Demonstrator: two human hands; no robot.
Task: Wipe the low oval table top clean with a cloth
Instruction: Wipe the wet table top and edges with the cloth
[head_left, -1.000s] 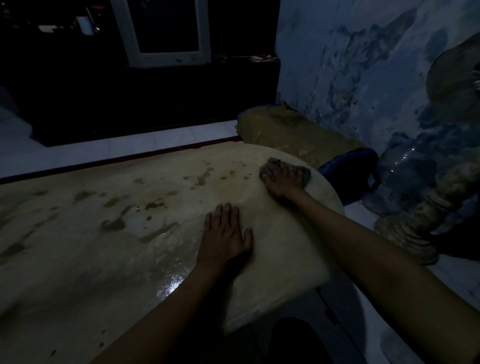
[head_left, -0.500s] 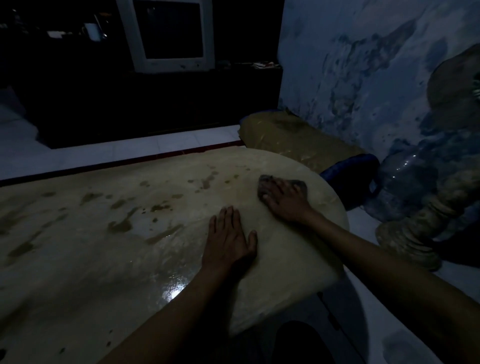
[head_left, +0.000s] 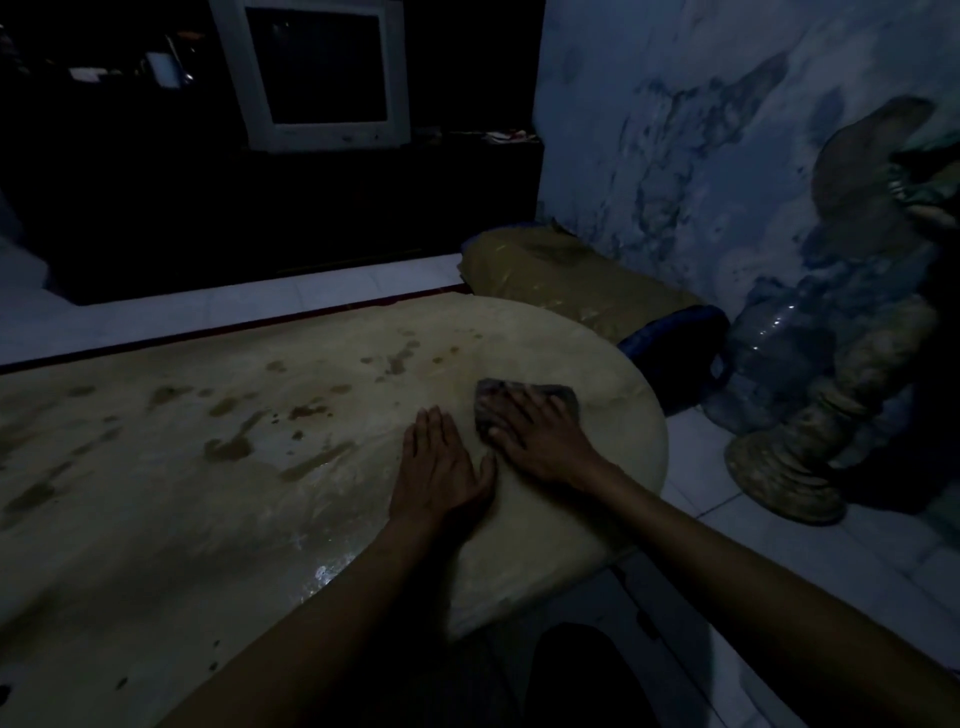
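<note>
The cloth (head_left: 524, 402), a dark crumpled pad, lies flat on the table top (head_left: 156, 519) right of the frame's centre, near the rounded end of the oval. The right hand (head_left: 540, 441) lies over it with fingers spread and nearly straight, pressing it down rather than gripping it; only the cloth's far edge and corners show past the fingertips. The left hand (head_left: 441, 473) rests just beside it, palm down and fingers straight, holding nothing and seemingly bracing the body. Brown stains (head_left: 228, 447) run in streaks and blotches across the middle and left of the frame, well apart from the cloth, while the patch around the hands looks paler. To do this stroke well, I judge the right hand should keep even pressure across the whole pad and draw it in overlapping passes toward those stains, so the loosened dirt is carried along rather than smeared; the wet glint lower centre suggests a slick surface, so the bracing hand deserves firm placement. Beyond the table's end, at right, stand a carved pedestal (head_left: 810, 457) and a clear bottle (head_left: 769, 353).
</note>
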